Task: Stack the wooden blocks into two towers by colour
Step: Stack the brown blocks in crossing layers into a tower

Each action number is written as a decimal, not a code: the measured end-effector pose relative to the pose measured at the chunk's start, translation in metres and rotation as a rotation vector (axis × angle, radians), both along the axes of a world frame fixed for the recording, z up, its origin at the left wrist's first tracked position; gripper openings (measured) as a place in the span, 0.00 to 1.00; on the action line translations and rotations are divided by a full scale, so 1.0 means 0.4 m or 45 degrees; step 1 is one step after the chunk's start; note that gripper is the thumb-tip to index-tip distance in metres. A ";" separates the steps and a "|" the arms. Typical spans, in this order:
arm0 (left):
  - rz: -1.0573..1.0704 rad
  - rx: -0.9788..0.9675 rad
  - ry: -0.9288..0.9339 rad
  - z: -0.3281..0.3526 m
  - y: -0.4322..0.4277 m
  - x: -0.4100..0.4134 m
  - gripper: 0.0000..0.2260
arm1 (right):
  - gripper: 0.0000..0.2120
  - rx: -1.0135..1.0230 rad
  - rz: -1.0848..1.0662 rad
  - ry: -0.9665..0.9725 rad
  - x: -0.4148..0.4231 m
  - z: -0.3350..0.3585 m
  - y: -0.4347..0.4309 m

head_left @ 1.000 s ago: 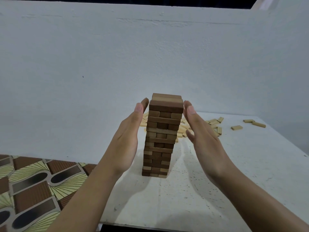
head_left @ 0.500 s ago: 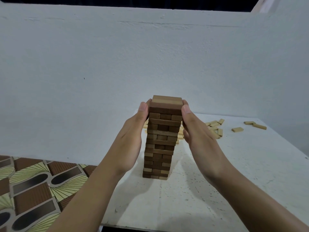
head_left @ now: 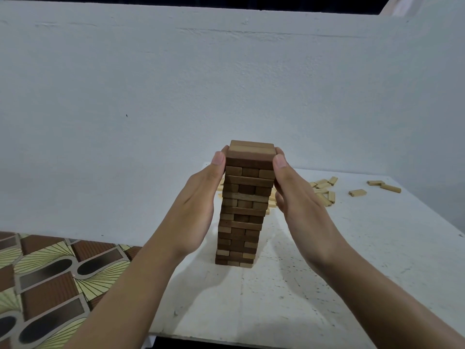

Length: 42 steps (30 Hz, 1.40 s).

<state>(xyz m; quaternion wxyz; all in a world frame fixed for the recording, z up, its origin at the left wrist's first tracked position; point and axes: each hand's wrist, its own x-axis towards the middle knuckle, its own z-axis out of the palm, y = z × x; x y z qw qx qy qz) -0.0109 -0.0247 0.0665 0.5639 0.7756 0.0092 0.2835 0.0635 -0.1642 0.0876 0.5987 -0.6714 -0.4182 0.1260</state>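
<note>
The dark brown tower (head_left: 244, 210) stands near the middle of the white table (head_left: 352, 273), and the step in hand looks like squaring it up. The left hand (head_left: 198, 205) and right hand (head_left: 299, 197) lie flat against opposite sides of its top layers, fingers extended rather than curled, thumbs pressed to the near corners; nothing is gripped. To do this well, the pressure should be even from both sides and light, since a stronger push from one palm would shear the upper layers off the lower ones. The palms would best work down layer by layer, nudging stray block ends flush, with a check on the near and far faces too (only the side faces are being squared at present). In this view the top sits a little to the right of the base, though the wide lens may account for that. The pale blocks (head_left: 324, 190) lie scattered flat on the table behind and to the right of the tower, well apart from it, so the second tower appears not yet begun.
</note>
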 end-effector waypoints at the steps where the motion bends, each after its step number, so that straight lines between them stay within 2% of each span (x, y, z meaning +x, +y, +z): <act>1: 0.003 0.000 0.003 0.000 0.002 0.000 0.24 | 0.17 0.004 -0.006 0.003 0.003 -0.002 -0.001; 4: 0.021 -0.003 0.030 -0.005 0.010 0.004 0.23 | 0.14 -0.006 -0.028 0.016 0.013 -0.012 -0.004; 5: 0.029 0.008 0.049 -0.009 0.015 0.005 0.25 | 0.17 0.002 -0.032 0.028 0.018 -0.019 -0.007; 7: 0.057 0.013 0.091 -0.019 0.025 0.007 0.29 | 0.30 -0.003 -0.079 0.053 0.030 -0.030 -0.009; 9: 0.097 -0.026 0.118 -0.030 0.037 0.008 0.31 | 0.34 -0.006 -0.141 0.085 0.042 -0.040 -0.010; 14: 0.154 -0.126 0.112 -0.049 0.063 0.013 0.29 | 0.31 0.035 -0.286 0.125 0.100 -0.076 -0.020; 17: 0.208 -0.166 0.121 -0.067 0.077 0.022 0.26 | 0.22 0.077 -0.330 0.211 0.134 -0.086 -0.034; 20: 0.299 -0.176 0.110 -0.080 0.080 0.027 0.18 | 0.13 0.086 -0.387 0.256 0.152 -0.093 -0.043; 25: 0.471 -0.131 0.153 -0.078 0.083 0.023 0.08 | 0.10 0.020 -0.431 0.250 0.188 -0.099 -0.056; 32: 0.505 -0.085 0.255 -0.105 0.121 0.037 0.09 | 0.09 -0.113 -0.418 0.152 0.253 -0.129 -0.071; 36: 0.467 -0.043 0.240 -0.108 0.131 0.044 0.16 | 0.09 -0.101 -0.401 0.128 0.272 -0.133 -0.072; 42: 0.436 -0.005 0.152 -0.062 0.150 0.061 0.17 | 0.10 -0.035 -0.362 0.100 0.302 -0.101 -0.068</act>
